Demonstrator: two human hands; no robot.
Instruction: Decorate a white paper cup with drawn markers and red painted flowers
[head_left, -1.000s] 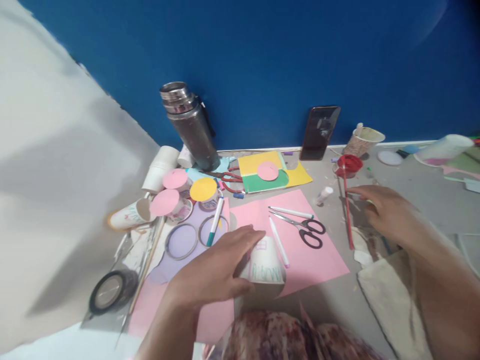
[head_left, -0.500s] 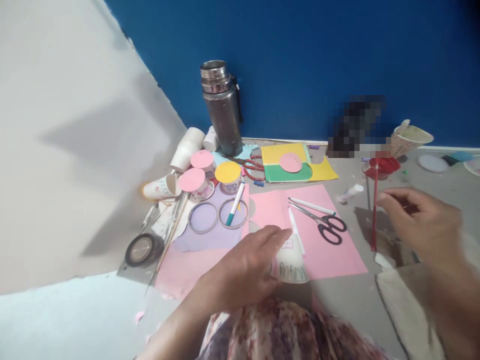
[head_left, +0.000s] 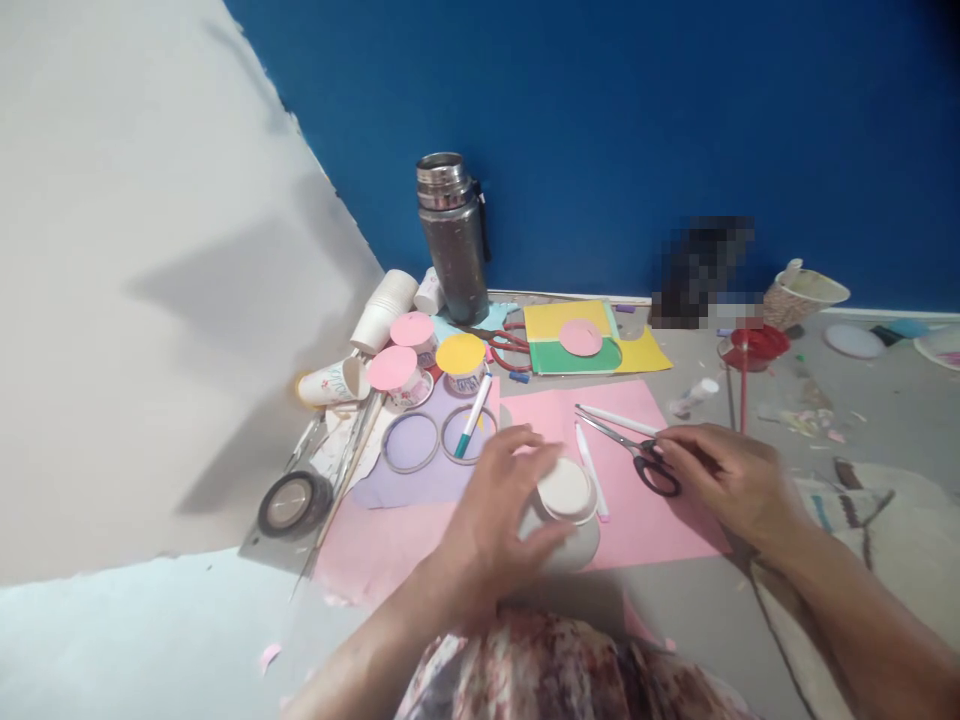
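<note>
A white paper cup (head_left: 566, 488) stands bottom-up on the pink paper in front of me. My left hand (head_left: 504, 510) curves round its left side with thumb and fingers apart. At the scissors (head_left: 656, 478) with dark handles, my right hand (head_left: 724, 485) has its fingertips pressed together. They cover one handle loop and the end of a white marker (head_left: 619, 420), so I cannot see which of these they grip, if either. A second white marker (head_left: 591, 470) lies just right of the cup.
A steel flask (head_left: 454, 245) stands by the blue wall. Left of centre are short cups topped with pink and yellow discs (head_left: 461, 352), two rings (head_left: 411, 442) and a teal-tipped marker (head_left: 474, 415). A tape roll (head_left: 291, 502) lies far left; a glue stick (head_left: 699, 395) is at right.
My right hand has moved left and down to the scissors. The paper cup has turned from lying tilted to bottom-up, and my left hand's fingers have spread around it.
</note>
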